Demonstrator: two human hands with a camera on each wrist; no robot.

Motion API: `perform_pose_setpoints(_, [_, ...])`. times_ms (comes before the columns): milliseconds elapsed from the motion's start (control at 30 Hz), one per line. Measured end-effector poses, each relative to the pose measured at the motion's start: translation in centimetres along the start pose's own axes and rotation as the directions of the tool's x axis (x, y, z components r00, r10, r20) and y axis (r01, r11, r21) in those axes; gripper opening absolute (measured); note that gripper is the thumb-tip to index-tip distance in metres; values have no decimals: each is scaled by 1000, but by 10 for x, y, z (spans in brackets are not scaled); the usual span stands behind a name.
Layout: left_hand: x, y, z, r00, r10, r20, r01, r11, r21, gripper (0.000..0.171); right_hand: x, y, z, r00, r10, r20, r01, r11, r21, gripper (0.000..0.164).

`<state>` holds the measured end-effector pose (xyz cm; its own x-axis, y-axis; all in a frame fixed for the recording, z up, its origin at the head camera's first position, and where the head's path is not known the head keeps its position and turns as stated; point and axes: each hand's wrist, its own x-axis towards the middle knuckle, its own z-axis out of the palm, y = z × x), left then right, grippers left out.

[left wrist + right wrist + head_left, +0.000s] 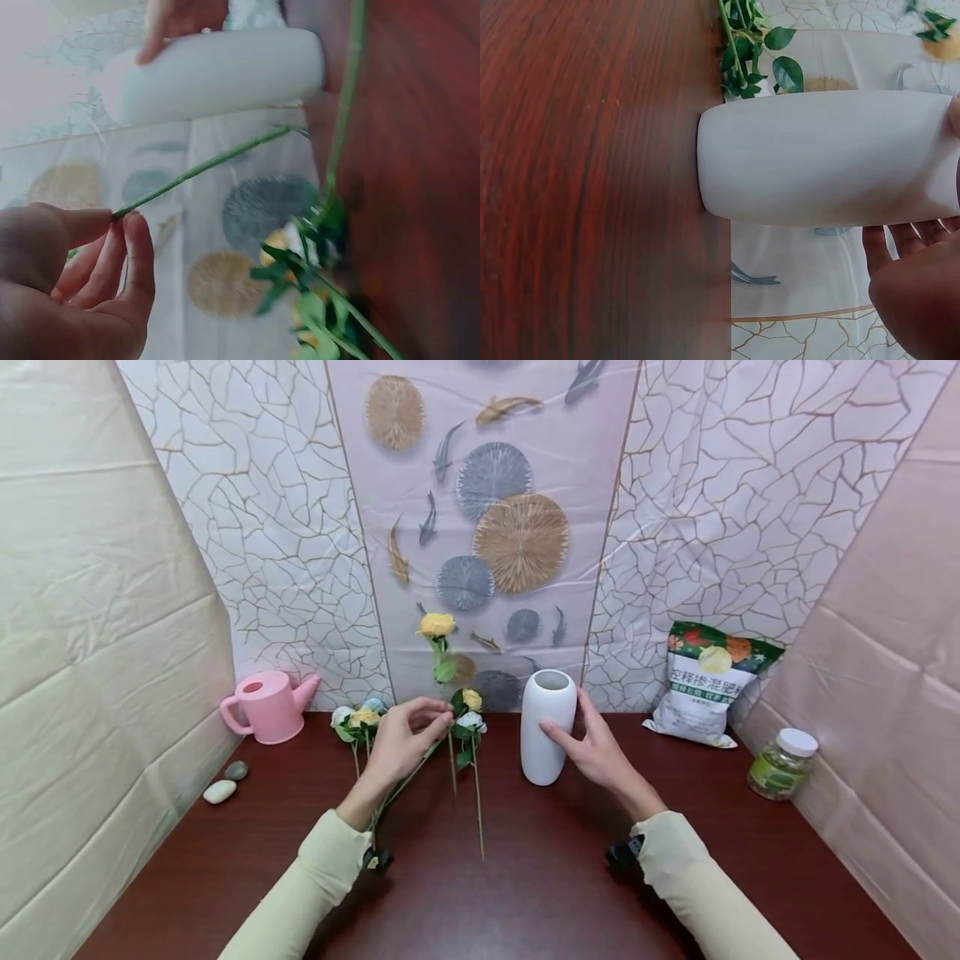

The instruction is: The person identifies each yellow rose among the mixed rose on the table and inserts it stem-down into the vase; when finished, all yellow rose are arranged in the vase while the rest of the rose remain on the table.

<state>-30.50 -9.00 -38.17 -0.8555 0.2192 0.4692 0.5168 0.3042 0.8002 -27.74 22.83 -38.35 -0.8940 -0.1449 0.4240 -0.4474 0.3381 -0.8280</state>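
My left hand (pixel 405 743) pinches the green stem (pixel 202 169) of a yellow rose (pixel 437 626) between thumb and fingertips. The bloom stands above the hand, and the lower end of the stem points toward the vase, apart from it. A white vase (pixel 542 758) stands upright on the table, its round mouth facing up. My right hand (pixel 603 756) grips it from the right side, thumb on the front and fingers behind. Beside the vase lie a yellow rose (pixel 472 699) and a white rose (pixel 470 721). More yellow (pixel 365 717) and white roses lie left of my left hand, partly hidden.
A pink watering can (pixel 273 710) stands at the back left, with a grey stone (pixel 236 770) and a white stone (pixel 220 791) nearer. At the right are a fertilizer bag (pixel 701 689) and a lidded jar (pixel 782 766). Patterned cloth (pixel 480 527) hangs behind the table.
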Motion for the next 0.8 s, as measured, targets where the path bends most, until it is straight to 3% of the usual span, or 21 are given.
perform_pose_setpoints(133, [17,16,14,995,57,-77,-64,994,-85,23,0,2,1,1000,-16,1,16,1000,10,75])
perform_pose_setpoints(333, [42,43,32,975,133,-177,-166,967,-191,25,3,17,3,1000,-24,0,24,999,41,75])
perform_pose_setpoints(567, [66,79,49,949,144,-281,-245,899,-364,26,10,41,7,999,-26,-25,27,999,35,75])
perform_pose_setpoints(800, [81,115,58,922,144,-358,-297,858,-419,24,9,41,4,999,-32,-29,32,999,-1,74])
